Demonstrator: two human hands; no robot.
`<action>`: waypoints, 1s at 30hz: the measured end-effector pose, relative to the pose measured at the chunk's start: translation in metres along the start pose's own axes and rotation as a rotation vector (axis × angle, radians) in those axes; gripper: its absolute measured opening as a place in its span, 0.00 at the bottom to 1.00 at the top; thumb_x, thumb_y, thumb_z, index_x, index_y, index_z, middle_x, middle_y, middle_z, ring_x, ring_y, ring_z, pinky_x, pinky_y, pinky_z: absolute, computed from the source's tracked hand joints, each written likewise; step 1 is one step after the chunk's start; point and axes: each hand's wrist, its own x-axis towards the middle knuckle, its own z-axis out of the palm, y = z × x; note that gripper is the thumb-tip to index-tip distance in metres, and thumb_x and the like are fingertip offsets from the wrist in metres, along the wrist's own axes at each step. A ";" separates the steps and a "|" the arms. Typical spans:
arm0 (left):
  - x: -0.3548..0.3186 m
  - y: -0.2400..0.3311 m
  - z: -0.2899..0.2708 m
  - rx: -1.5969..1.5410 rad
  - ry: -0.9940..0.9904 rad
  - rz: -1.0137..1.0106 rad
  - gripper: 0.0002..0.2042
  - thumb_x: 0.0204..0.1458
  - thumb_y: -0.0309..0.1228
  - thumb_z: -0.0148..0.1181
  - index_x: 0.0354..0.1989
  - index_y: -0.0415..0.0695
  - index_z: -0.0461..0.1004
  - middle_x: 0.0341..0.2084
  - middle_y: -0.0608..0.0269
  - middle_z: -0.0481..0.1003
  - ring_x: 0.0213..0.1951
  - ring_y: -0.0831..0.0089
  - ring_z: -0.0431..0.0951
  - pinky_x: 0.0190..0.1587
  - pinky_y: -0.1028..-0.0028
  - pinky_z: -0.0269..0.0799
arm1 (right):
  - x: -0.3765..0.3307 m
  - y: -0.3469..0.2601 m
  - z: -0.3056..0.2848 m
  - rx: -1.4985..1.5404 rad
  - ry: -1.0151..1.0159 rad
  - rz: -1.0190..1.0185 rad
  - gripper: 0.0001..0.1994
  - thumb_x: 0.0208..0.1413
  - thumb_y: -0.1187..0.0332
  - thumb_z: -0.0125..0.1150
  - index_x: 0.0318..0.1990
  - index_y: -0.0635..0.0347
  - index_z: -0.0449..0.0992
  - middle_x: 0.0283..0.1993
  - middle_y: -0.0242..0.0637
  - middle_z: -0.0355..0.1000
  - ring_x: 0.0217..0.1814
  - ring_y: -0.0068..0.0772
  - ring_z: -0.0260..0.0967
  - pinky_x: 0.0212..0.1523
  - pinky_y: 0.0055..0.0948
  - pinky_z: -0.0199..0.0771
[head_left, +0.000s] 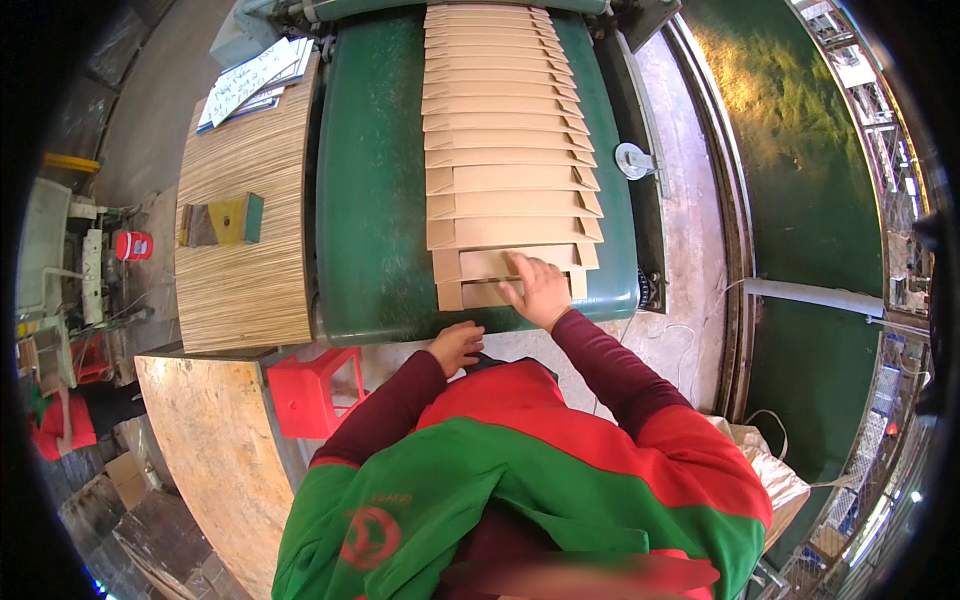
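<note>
A long row of overlapping brown folded cardboard cartons (515,178) runs down the green conveyor belt (375,200) toward me. My right hand (541,290) rests on the nearest carton (482,294), its fingers spread and the thumb apart from them, at the right part of the panel. A dark gap shows between this carton's panels. My left hand (457,348) is just off the belt's near edge, below the row's left corner. Its fingers are loosely stretched, apart from the cartons, and nothing shows in them.
Left of the belt stands a wood-topped table (250,290) with a yellow-green block (225,220) and papers (255,85). A red stool (312,392) is at my left, beside a worn board (210,420). Another person (68,425) is far left.
</note>
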 end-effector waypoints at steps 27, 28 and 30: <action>0.009 -0.006 0.046 -0.262 -0.480 0.457 0.28 0.53 0.33 0.59 0.62 0.46 0.58 0.60 0.59 0.63 0.61 0.58 0.60 0.58 0.50 0.57 | 0.193 0.048 -0.046 0.019 -0.205 0.430 0.31 0.57 0.43 0.44 0.60 0.56 0.65 0.42 0.47 0.76 0.46 0.48 0.73 0.46 0.41 0.72; 0.010 -0.006 0.047 -0.295 -0.471 0.426 0.28 0.53 0.33 0.59 0.62 0.46 0.58 0.59 0.59 0.63 0.61 0.59 0.60 0.58 0.51 0.57 | 0.198 0.048 -0.045 -0.001 -0.240 0.425 0.30 0.57 0.43 0.44 0.58 0.55 0.66 0.42 0.47 0.76 0.46 0.48 0.73 0.46 0.42 0.71; 0.013 -0.009 0.044 -0.373 -0.539 0.439 0.27 0.53 0.33 0.60 0.61 0.45 0.59 0.58 0.59 0.64 0.61 0.60 0.60 0.58 0.52 0.58 | 0.206 0.046 -0.043 -0.053 -0.340 0.466 0.28 0.57 0.43 0.45 0.55 0.54 0.69 0.42 0.47 0.76 0.47 0.48 0.73 0.47 0.42 0.71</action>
